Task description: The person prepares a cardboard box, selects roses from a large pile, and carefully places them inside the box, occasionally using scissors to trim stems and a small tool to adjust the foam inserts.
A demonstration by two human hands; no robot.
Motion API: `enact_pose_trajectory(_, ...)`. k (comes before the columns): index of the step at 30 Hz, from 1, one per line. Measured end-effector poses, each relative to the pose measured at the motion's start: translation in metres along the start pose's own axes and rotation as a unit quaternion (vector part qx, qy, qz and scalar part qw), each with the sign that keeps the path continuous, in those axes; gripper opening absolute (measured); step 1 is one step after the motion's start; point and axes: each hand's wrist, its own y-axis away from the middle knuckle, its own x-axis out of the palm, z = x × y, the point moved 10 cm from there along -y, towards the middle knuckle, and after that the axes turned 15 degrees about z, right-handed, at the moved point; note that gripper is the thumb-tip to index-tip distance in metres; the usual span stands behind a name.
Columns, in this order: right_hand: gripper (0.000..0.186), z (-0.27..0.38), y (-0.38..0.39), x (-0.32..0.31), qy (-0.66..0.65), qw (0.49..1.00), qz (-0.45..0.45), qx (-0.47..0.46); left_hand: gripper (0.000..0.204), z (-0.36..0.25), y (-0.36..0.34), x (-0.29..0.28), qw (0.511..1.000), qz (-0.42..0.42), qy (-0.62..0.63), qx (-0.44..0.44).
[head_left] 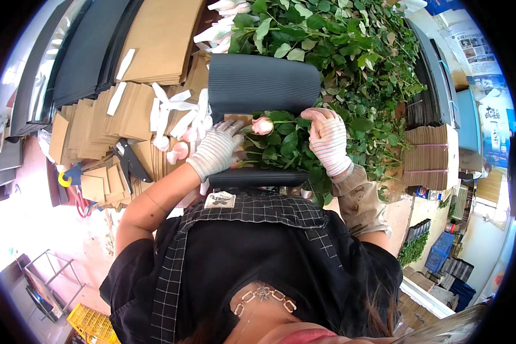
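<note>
My left hand point(217, 150), in a striped white glove, lies with fingers stretched out over a piece of brown cardboard point(239, 118), beside a pale pink rose point(262, 125). The rose lies sideways, its bloom toward that hand and its leafy stem running right. My right hand point(330, 139), gloved the same way, is closed at the stem end among the leaves; its fingers hide the exact grip. Green rose leaves point(286, 144) lie between both hands. Behind them is a black ribbed sheet point(264, 83), and a dark ribbed edge point(258, 178) runs in front.
A large heap of leafy stems point(367, 63) fills the back right. White foam nets point(180, 109) around pink blooms lie left of my left hand. Brown cardboard stacks point(120, 112), a black stapler point(133, 162) and bundled cardboard point(431, 157) flank the work area.
</note>
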Motion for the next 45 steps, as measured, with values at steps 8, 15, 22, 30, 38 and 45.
enact_pose_trajectory(8,0.029,-0.03,-0.016,0.088,0.123,0.959,0.25,0.05,0.051,-0.003,-0.005,-0.003,0.999,-0.025,-0.002,0.02)
enact_pose_trajectory(15,0.027,-0.002,-0.014,-0.043,-0.009,0.967,0.049,-0.25,0.048,-0.004,0.002,-0.014,0.996,-0.074,0.002,0.041)
enact_pose_trajectory(22,0.037,0.029,0.014,-0.148,-0.123,0.965,-0.226,-0.041,0.045,-0.004,-0.001,0.005,0.998,-0.045,-0.016,0.037)
enact_pose_trajectory(30,0.036,0.062,-0.045,0.073,0.126,0.98,0.109,-0.11,0.032,-0.006,0.005,0.0,0.997,-0.039,0.006,0.06)
enact_pose_trajectory(38,0.044,0.029,-0.035,0.111,0.117,0.985,0.093,-0.091,0.045,-0.002,0.005,0.007,0.999,-0.024,-0.01,0.026)
enact_pose_trajectory(45,0.052,0.04,-0.041,0.112,0.105,0.982,0.136,-0.08,0.035,-0.005,0.012,-0.001,0.995,-0.086,0.015,0.045)
